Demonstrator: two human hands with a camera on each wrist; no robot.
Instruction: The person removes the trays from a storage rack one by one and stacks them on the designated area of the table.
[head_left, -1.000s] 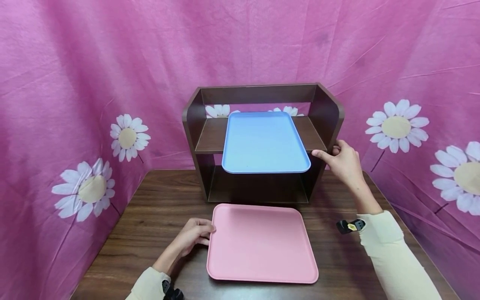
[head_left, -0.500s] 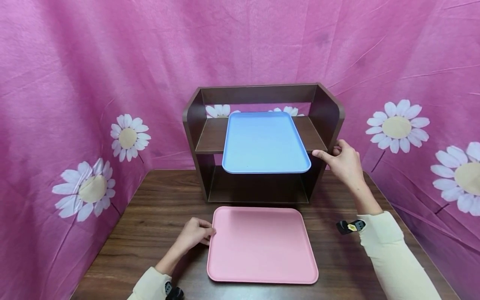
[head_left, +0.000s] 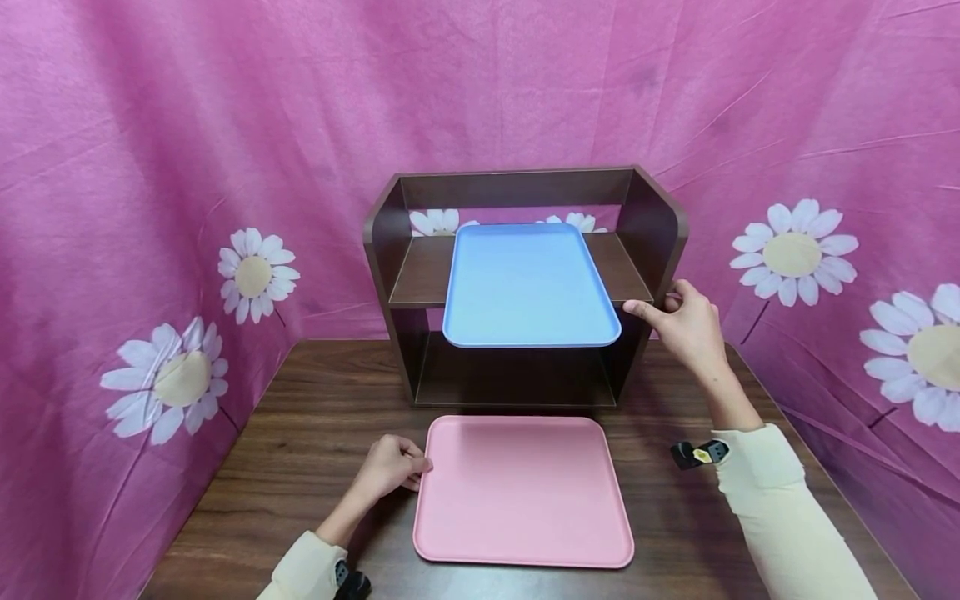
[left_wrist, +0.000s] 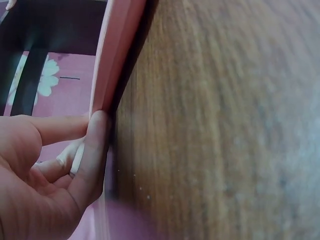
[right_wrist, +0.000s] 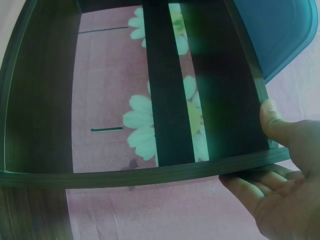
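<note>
A pink rectangular tray (head_left: 525, 492) lies on the wooden table in front of a dark brown two-tier shelf (head_left: 517, 190). My left hand (head_left: 386, 467) pinches the tray's left edge; in the left wrist view, thumb and finger meet on the pink tray rim (left_wrist: 120, 40). On the shelf's upper board rests a blue tray (head_left: 532, 287), its near end jutting past the front edge. At the shelf's right side, my right hand (head_left: 686, 321) grips the upright panel, thumb at the front of the board and fingers outside, as the right wrist view confirms. Its outer fingers are partly hidden.
Wood-grain table (head_left: 322, 400) surrounds the pink tray and runs up to the shelf. A pink curtain (head_left: 517, 83) with daisy prints hangs behind and at both sides. The shelf's lower compartment (head_left: 517, 375) sits beneath the overhanging blue tray.
The pink tray's far edge, its left end most, has come slightly nearer, so the edge now looks level. My left fingers have closed more on its rim. Right hand, shelf and blue tray look unchanged.
</note>
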